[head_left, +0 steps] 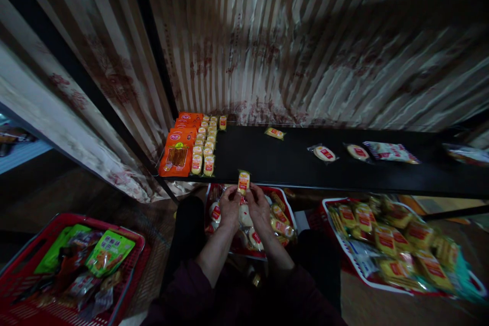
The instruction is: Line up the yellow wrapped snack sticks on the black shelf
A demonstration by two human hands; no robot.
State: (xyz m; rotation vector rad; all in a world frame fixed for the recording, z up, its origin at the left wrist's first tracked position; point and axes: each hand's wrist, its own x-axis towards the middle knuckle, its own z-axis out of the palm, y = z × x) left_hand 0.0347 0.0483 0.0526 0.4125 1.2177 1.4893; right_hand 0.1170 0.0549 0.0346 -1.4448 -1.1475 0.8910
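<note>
Snack packet (243,182): pinched by left hand (229,209) and right hand (259,209); could slip if squeezed
Packet rows (208,163), 10 o'clock: could topple if bumped

Left hand (231,208) and right hand (259,208) gripping a small yellow packet (243,182), red basket (284,198) of wrapped snacks beneath, black shelf (252,155) with orange packets (178,150) beyond.

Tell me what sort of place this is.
Probably a shop or storeroom where snacks are shelved: orange packets and small wrapped cakes stand in rows on a black shelf, and red baskets of more packaged snacks sit below it, one under the hands.
</note>
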